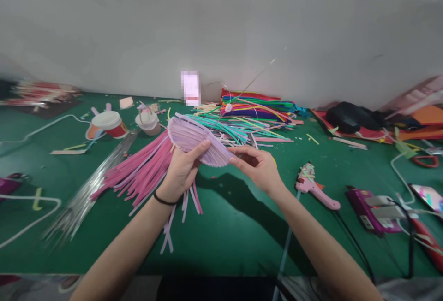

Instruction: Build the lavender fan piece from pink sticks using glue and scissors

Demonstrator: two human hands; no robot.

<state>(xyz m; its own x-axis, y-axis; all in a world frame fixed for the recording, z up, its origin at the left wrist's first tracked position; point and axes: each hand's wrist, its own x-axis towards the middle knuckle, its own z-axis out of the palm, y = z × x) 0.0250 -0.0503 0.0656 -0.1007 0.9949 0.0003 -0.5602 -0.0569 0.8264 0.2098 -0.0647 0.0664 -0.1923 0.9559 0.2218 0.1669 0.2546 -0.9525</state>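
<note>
A fan-shaped lilac piece made of pipe cleaners [194,137] is held up above the table. My left hand [185,167] grips its lower left part, thumb on top. At its right tip, my right hand [258,165] is pinched, with thumb and forefinger pressed at the piece's corner; a thin wire [256,77] seems to run up from near there. Beneath and left of my left hand lies a bundle of pink and lilac pipe cleaners [145,167]. Whatever sits between my right fingertips is mostly hidden.
Behind the hands lies a pile of coloured pipe cleaners [256,112]. A pink glue gun [316,188] and a purple power strip [372,211] are on the right. Silvery wires [93,185], a lidded paper cup [110,123] and a small cup [147,121] stand left. A grey partition [138,33] rises behind.
</note>
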